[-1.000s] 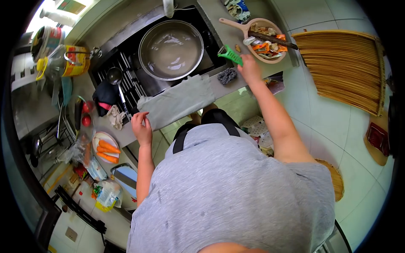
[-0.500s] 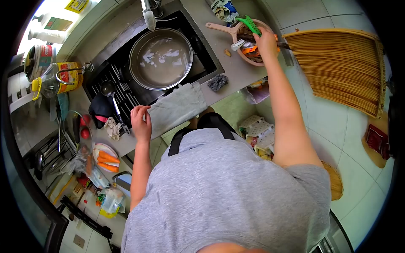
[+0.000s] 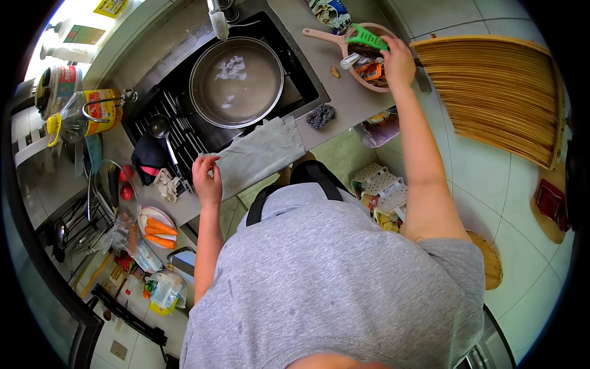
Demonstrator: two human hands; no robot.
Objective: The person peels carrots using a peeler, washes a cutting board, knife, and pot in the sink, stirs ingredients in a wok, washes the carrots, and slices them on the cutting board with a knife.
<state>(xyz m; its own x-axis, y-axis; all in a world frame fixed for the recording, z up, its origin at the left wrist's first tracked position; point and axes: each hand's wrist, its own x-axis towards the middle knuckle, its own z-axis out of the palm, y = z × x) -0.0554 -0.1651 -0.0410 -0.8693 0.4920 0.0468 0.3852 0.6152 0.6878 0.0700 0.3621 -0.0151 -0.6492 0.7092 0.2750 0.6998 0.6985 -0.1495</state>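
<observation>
My right hand (image 3: 398, 63) grips a green slotted tool (image 3: 367, 38) over the pink long-handled basin (image 3: 370, 87), which holds wrappers and scraps. A small brown piece (image 3: 335, 72) lies on the counter left of that basin. Near the counter's front edge, my left hand (image 3: 207, 178) has its fingers loosely apart and holds nothing. Beside it are a grey cloth (image 3: 261, 154) and the handle of a metal ladle (image 3: 159, 126). A large round metal pan (image 3: 236, 82) with cloudy water stands in the sink.
Scouring pad (image 3: 321, 115) sits on the counter's front edge. To the left are a plate of carrots (image 3: 161, 232), an oil bottle (image 3: 92, 115) and a white crumpled cloth (image 3: 166, 185). A bamboo mat (image 3: 498, 92) is at the right. Faucet (image 3: 218, 21) hangs above the pan.
My right hand has moved right and up with the green tool, from the counter beside the pink basin to over it. My left hand stays near the counter's edge.
</observation>
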